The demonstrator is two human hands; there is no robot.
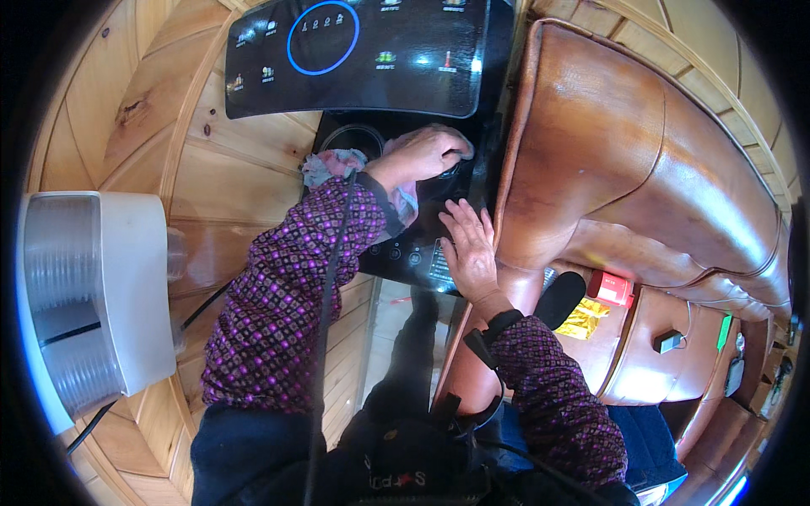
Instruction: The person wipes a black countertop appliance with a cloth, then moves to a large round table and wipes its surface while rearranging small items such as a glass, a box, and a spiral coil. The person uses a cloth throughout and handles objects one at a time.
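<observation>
My left hand (433, 152) is bent over the black glass counter (436, 202) of an appliance that looks like a tea-bar machine. Its fingers curl around something greyish at the tips, which I cannot make out. A crumpled pink and light-blue cloth (334, 166) lies under and beside that wrist, partly covering a round ring (354, 136) in the glass. Fingers spread, my right hand (471, 253) rests near the counter's right edge, holding nothing. Above the counter overhangs a black display panel (354, 82) with a lit blue circle and small icons.
A brown leather sofa (588, 126) stands close against the appliance's right side. On its seat are a red box (610, 289), gold foil wrapping (582, 318) and a small black device (667, 341). At left is a white unit with clear ribbed covers (136, 297), beside wood-panelled walls (234, 183).
</observation>
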